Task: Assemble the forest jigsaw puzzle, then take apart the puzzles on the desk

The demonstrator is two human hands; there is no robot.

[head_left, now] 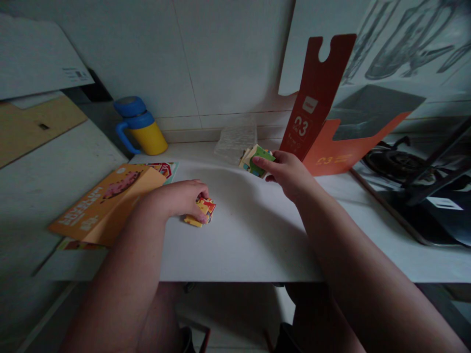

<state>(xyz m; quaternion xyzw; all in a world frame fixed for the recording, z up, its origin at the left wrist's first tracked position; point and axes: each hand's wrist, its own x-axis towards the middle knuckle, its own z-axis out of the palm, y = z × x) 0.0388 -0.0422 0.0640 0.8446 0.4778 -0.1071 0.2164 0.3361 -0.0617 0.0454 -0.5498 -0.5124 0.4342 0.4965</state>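
My left hand [191, 198] is closed on a small stack of yellow and red puzzle pieces [206, 207], low over the white table. Some of that stack lies behind my fingers, and I cannot tell whether it touches the tabletop. Farther right, my right hand [285, 169] pinches a bunch of green and cream puzzle pieces [257, 162] above the table, thumb on top. Just behind this bunch lies a clear plastic bag [237, 139].
An orange puzzle envelope [114, 201] lies on printed sheets at the left. Behind it stands a yellow and blue mug [147, 132]. An open red-orange box [331, 142] is at the back right, near a black-framed object [423, 191]. The white table [250, 245] ends close to me.
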